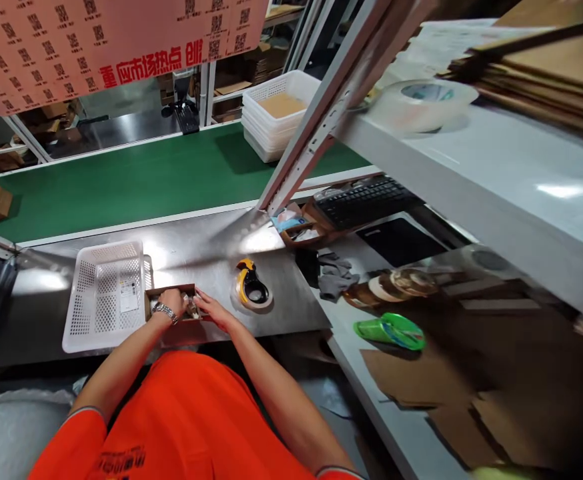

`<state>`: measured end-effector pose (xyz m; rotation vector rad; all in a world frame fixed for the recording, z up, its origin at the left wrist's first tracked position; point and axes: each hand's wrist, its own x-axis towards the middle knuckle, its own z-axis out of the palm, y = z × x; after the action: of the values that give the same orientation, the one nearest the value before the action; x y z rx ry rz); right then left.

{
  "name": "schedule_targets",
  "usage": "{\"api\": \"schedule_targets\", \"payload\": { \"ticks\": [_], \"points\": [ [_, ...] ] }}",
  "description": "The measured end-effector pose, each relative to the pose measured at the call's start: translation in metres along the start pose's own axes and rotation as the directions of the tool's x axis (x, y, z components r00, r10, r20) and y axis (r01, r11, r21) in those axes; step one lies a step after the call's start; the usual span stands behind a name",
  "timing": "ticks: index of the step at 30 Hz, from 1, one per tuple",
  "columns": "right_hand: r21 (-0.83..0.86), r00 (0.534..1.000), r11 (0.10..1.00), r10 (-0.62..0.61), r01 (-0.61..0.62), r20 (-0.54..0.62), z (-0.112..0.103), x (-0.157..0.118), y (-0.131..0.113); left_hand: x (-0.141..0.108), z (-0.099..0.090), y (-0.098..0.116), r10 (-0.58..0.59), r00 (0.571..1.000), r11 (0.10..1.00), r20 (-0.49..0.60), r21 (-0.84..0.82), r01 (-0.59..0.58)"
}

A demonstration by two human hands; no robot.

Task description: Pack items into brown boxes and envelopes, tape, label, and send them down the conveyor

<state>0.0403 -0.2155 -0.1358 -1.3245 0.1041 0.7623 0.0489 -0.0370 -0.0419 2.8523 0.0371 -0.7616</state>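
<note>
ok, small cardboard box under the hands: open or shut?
Open. The small cardboard box has its top flaps spread, and both the left hand and right hand reach inside. What it contains is too small to make out.

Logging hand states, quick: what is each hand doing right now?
Left hand: curled inside the small cardboard box; whether it grips anything cannot be told.
Right hand: open, fingers flat at the box's right edge.
</note>
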Motion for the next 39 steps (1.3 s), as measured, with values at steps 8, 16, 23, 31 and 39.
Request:
{"api": "schedule_targets", "payload": {
  "ticks": [8,16,23,31,39],
  "points": [
    [-0.687,0.82,0.618,-0.57,0.383,-0.056,0.009,-0.007,-0.009,-0.022,-0.002,-0.029,-0.013,0.989,0.986,-0.149,-0.168,-0.012],
    [-0.984,0.956,0.156,-0.293,0.081,0.032,0.03,0.001,-0.054,-0.019,-0.007,-0.04,-0.022,0.968,0.965,-0.25,-0.26,-0.046],
    [-0.996,0.954,0.076,-0.299,0.04,0.015,0.038,-0.021,-0.058,-0.02,0.012,-0.045,-0.036,0.964,0.948,-0.265,-0.315,-0.051],
    [-0.899,0.882,-0.074,-0.176,0.431,0.437,0.04,-0.032,-0.069,-0.022,0.01,-0.047,-0.041,0.972,0.958,-0.232,-0.287,-0.028],
    [-0.915,0.921,0.149,-0.179,0.374,0.347,0.035,0.0,-0.043,-0.013,0.003,-0.046,0.003,0.978,0.967,-0.207,-0.248,-0.056]
  ]
}}
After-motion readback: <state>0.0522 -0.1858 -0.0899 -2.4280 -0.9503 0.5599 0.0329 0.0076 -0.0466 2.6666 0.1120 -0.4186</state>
